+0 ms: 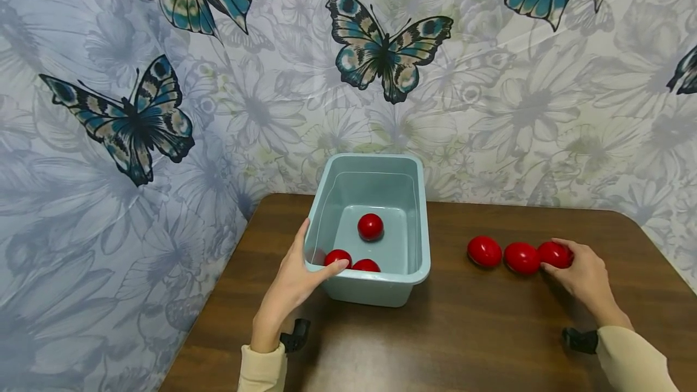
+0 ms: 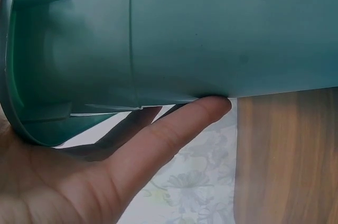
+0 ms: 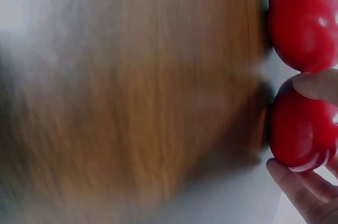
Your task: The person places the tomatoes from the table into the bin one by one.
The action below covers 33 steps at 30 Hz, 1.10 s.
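A light blue-green plastic bin (image 1: 376,288) stands on the table, three shiny red balls inside it, one (image 1: 371,227) toward the middle and two at the near end. My left hand (image 1: 294,277) grips the bin's near left corner, thumb over the rim. In the left wrist view, a finger (image 2: 174,134) lies along the bin's outer wall (image 2: 211,39). To the right, three more red balls sit in a row. My right hand (image 1: 585,274) holds the rightmost red ball (image 1: 554,255) between thumb and fingers; the middle ball (image 1: 522,258) is right beside it, the left one (image 1: 484,251) slightly apart.
The brown wooden table (image 1: 463,343) has its back edge against a wall covering (image 1: 544,114) printed with flowers and butterflies. Black wrist mounts (image 1: 296,336) show at both wrists.
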Each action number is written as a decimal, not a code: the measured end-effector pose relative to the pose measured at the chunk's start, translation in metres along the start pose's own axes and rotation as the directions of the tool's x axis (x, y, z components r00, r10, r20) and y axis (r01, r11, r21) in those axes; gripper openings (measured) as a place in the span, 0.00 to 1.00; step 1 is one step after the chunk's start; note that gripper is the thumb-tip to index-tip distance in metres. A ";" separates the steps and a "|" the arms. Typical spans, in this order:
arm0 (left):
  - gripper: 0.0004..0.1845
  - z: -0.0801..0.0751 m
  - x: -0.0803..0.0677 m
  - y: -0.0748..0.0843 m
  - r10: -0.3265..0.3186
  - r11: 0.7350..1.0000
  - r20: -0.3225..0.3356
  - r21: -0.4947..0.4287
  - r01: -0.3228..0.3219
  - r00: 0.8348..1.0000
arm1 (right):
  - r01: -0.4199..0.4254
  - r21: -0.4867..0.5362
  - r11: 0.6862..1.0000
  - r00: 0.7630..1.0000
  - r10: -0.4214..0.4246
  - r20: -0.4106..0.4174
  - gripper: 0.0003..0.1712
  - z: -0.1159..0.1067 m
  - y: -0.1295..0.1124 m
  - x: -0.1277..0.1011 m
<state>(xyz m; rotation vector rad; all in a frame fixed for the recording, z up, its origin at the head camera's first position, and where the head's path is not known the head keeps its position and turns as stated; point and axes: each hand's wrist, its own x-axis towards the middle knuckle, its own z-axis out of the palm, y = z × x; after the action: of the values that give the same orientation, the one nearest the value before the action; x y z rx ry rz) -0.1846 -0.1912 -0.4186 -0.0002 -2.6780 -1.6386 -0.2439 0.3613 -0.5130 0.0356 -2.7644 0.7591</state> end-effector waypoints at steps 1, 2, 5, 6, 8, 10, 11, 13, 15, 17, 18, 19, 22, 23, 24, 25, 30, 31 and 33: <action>0.63 0.000 0.000 0.000 -0.001 1.000 0.001 0.001 0.001 1.000 | -0.004 0.001 1.000 1.000 0.004 -0.006 0.32 0.001 -0.001 -0.001; 0.63 -0.001 0.000 0.000 -0.001 1.000 0.002 0.001 0.001 1.000 | -0.010 0.001 1.000 1.000 0.010 -0.011 0.32 0.001 -0.002 -0.001; 0.62 -0.001 0.000 0.000 -0.001 1.000 0.004 -0.006 0.001 1.000 | -0.039 -0.006 0.999 0.999 0.039 -0.015 0.32 0.000 -0.004 -0.002; 0.62 -0.001 0.000 0.000 -0.001 1.000 0.003 -0.006 0.001 1.000 | -0.048 -0.009 0.999 0.999 0.048 -0.016 0.32 0.000 -0.004 -0.002; 0.62 -0.001 0.000 0.000 0.003 1.000 0.002 -0.011 -0.003 1.000 | -0.067 -0.003 0.998 0.998 0.067 -0.020 0.32 -0.001 -0.007 -0.002; 0.62 -0.001 0.000 0.000 0.007 1.000 0.000 -0.016 -0.007 1.000 | -0.095 0.007 0.995 0.995 0.095 -0.036 0.32 -0.002 -0.010 -0.002; 0.62 -0.001 0.001 0.000 0.010 1.000 0.002 -0.018 -0.010 1.000 | -0.113 0.016 0.993 0.992 0.114 -0.050 0.33 -0.003 -0.013 -0.002; 0.62 -0.001 0.001 0.000 0.015 1.000 0.004 -0.017 -0.015 1.000 | -0.146 0.041 0.988 0.984 0.149 -0.093 0.33 -0.005 -0.020 -0.001; 0.62 0.000 0.002 0.000 0.016 1.000 0.011 -0.014 -0.016 1.000 | -0.169 0.069 0.983 0.974 0.178 -0.141 0.33 -0.009 -0.029 0.001; 0.62 -0.001 0.002 -0.001 0.013 1.000 0.013 -0.004 -0.013 1.000 | -0.159 0.106 0.982 0.966 0.176 -0.188 0.33 -0.012 -0.043 0.007; 0.63 -0.002 0.001 -0.001 0.009 1.000 0.012 -0.001 -0.009 1.000 | -0.142 0.119 0.983 0.964 0.164 -0.210 0.33 -0.014 -0.052 0.010; 0.63 -0.002 0.002 -0.001 0.007 1.000 0.012 0.001 -0.007 1.000 | -0.125 0.138 0.983 0.961 0.154 -0.229 0.33 -0.016 -0.061 0.015; 0.63 -0.004 0.002 -0.001 0.005 1.000 0.004 0.006 -0.005 1.000 | -0.073 0.213 0.974 0.956 0.130 -0.264 0.33 -0.023 -0.097 0.030; 0.63 -0.005 0.002 0.000 0.005 1.000 0.003 0.005 -0.005 1.000 | -0.055 0.247 0.968 0.954 0.124 -0.273 0.33 -0.025 -0.111 0.036; 0.63 -0.005 0.001 0.000 0.007 1.000 0.002 0.001 -0.007 1.000 | -0.034 0.279 0.960 0.954 0.114 -0.277 0.34 -0.027 -0.125 0.041; 0.62 -0.005 0.002 -0.001 0.013 1.000 0.003 -0.002 -0.013 1.000 | -0.016 0.315 0.949 0.955 0.108 -0.277 0.34 -0.029 -0.140 0.047; 0.62 -0.002 0.002 -0.002 0.023 1.000 0.019 -0.017 -0.023 1.000 | 0.122 0.462 0.879 0.960 0.013 -0.278 0.33 -0.032 -0.212 0.067; 0.62 -0.002 0.002 -0.003 0.028 0.999 0.020 -0.020 -0.028 0.999 | 0.152 0.488 0.860 0.960 -0.010 -0.281 0.33 -0.030 -0.226 0.071; 0.61 -0.002 0.002 -0.003 0.032 0.999 0.017 -0.021 -0.032 0.999 | 0.207 0.533 0.821 0.958 -0.060 -0.281 0.33 -0.025 -0.253 0.080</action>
<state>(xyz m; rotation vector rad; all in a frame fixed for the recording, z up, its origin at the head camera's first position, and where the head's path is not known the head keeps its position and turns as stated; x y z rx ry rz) -0.1870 -0.1948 -0.4205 -0.0572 -2.6588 -1.6648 -0.2901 0.1600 -0.3453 0.2311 -2.1842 1.3989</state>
